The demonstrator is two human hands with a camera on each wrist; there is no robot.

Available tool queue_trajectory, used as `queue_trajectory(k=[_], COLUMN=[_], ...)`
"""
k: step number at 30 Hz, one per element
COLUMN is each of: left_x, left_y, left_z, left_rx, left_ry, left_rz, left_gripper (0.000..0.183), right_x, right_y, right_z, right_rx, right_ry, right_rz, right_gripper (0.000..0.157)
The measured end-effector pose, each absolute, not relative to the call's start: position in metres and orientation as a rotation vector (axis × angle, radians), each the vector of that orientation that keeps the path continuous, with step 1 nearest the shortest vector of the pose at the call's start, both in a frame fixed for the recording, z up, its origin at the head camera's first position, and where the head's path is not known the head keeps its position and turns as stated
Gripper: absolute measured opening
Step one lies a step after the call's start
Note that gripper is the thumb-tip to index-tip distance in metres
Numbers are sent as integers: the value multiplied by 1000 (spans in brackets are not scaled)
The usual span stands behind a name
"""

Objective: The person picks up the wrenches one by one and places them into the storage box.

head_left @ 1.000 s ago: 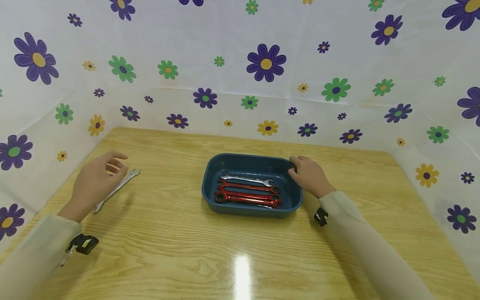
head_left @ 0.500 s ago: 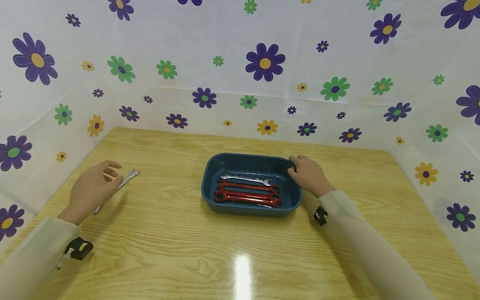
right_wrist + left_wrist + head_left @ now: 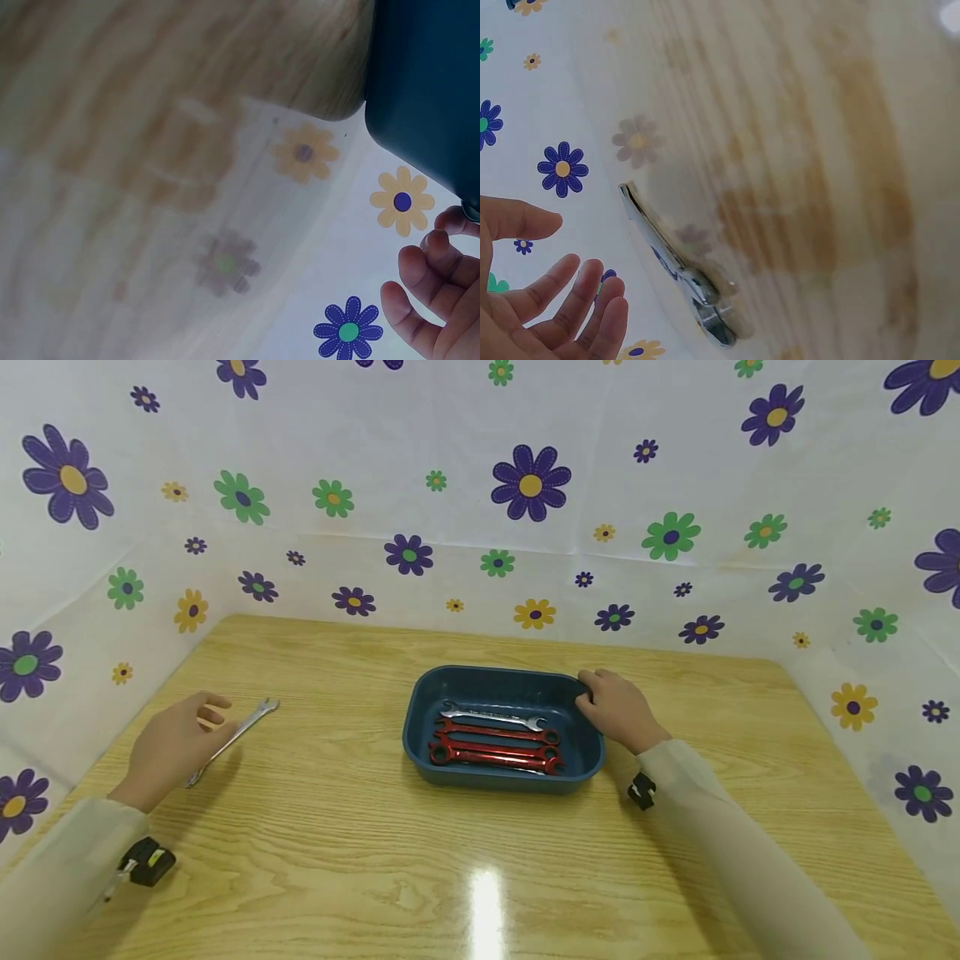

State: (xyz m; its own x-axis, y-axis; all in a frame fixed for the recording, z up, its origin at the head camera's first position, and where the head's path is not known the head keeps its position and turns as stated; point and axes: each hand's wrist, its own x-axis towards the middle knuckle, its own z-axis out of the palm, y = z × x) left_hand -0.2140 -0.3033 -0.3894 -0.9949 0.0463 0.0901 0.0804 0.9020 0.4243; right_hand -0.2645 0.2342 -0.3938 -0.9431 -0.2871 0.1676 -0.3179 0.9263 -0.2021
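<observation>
My left hand (image 3: 168, 747) hovers above the table at the left, fingers spread and loosely bent, holding nothing. Below and just beyond it lies a silver wrench (image 3: 255, 718), its near part partly covered by the hand in the head view; the left wrist view shows the wrench (image 3: 660, 247) apart from the fingertips. A dark blue plastic bin (image 3: 465, 779) stands mid-table. My right hand (image 3: 621, 714) grips its right end at the rim, the thumb reaching inside. In the bin lie a silver open-end wrench (image 3: 491, 717) and several red wrenches (image 3: 498, 735), roughly parallel.
The wooden table (image 3: 337, 860) is enclosed at the back and sides by a white flower-print cloth (image 3: 450, 435). A black wrist camera (image 3: 150, 862) hangs under the left cuff, another camera (image 3: 642, 792) under the right. Light glares on the table's near middle.
My left hand has drawn back toward the lower left, uncovering more of the silver wrench on the table. The right hand and the bin have stayed in place.
</observation>
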Motion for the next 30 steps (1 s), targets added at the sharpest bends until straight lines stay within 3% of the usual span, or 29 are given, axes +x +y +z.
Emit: queue_trajectory(k=[30], left_x=[-219], left_y=[-313], left_z=[-403], left_rx=[-141], left_ry=[-3169], left_rz=[-639], left_gripper=[50], right_x=[-267], right_y=[236], right_z=[-397], right_rx=[457], right_ry=[-2946], right_rz=[349], right_gripper=[25])
